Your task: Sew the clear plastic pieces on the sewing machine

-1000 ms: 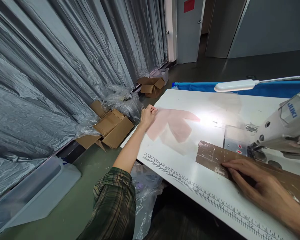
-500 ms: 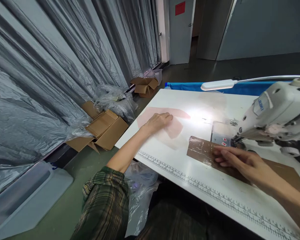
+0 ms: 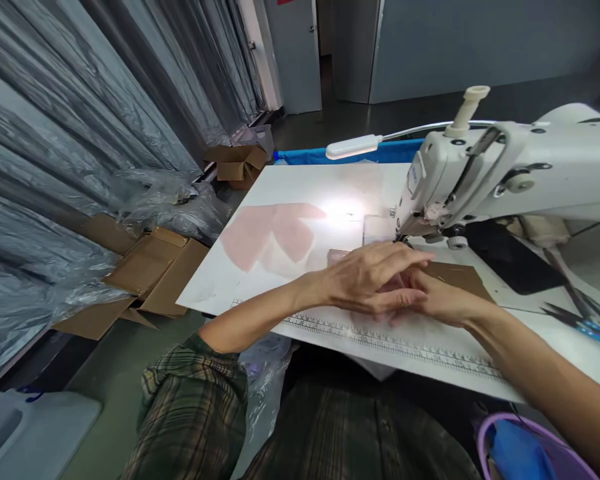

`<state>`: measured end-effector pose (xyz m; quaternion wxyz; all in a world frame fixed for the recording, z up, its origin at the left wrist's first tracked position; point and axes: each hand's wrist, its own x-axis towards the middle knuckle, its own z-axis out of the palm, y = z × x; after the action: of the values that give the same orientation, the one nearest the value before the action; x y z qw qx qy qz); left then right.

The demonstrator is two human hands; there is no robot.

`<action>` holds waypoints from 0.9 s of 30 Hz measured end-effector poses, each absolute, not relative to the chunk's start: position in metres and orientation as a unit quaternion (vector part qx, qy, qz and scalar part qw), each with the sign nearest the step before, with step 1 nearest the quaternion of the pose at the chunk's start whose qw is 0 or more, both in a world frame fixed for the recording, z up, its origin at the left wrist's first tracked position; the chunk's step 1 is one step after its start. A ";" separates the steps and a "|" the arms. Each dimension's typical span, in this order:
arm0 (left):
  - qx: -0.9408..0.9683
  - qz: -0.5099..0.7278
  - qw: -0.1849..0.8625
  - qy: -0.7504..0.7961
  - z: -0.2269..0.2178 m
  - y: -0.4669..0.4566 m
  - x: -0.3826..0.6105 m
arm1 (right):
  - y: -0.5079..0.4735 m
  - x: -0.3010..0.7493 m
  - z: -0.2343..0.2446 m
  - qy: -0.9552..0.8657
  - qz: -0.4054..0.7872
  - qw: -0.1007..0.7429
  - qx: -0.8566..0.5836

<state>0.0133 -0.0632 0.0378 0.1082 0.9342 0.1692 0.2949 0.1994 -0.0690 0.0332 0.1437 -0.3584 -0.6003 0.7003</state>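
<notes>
My left hand has come across the table to my right hand, and the two overlap in front of the sewing machine. A sheer pink fabric piece shows faintly below and between my hands; my left fingers and thumb are around it. Behind the left hand, the right fingertips are partly hidden and smeared by motion. Beneath both hands lies a brown cardboard strip, its middle covered. Other sheer pink fabric pieces lie flat on the white table to the left.
A printed ruler runs along the table's front edge. Blue-handled scissors and a black pad lie at the right. A lamp lights the surface. Below are a purple basket and, left, an open cardboard box.
My left hand has moved right from the pink fabric pieces to my right hand, bringing sheer fabric with it. The view has turned right, showing more of the machine, the scissors and the basket.
</notes>
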 end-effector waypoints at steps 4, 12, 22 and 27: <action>0.937 0.180 0.261 0.144 0.048 -0.057 0.014 | -0.084 0.220 0.048 -0.592 0.757 -0.048 -0.274; 0.831 0.121 0.494 0.227 0.053 -0.062 -0.017 | -0.068 0.277 0.046 -0.569 0.716 0.053 -0.401; 0.821 0.184 -0.026 0.540 0.008 -0.039 -0.039 | -0.029 0.273 0.034 -0.621 0.517 0.151 -0.569; 0.900 0.247 -0.028 0.358 0.003 -0.042 -0.036 | -0.035 0.283 0.031 -0.668 0.444 0.156 -0.576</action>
<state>-0.0357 -0.0421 0.0028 -0.0280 0.9002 0.3575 0.2470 0.2831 -0.0346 0.0308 0.1562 -0.5763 -0.6678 0.4445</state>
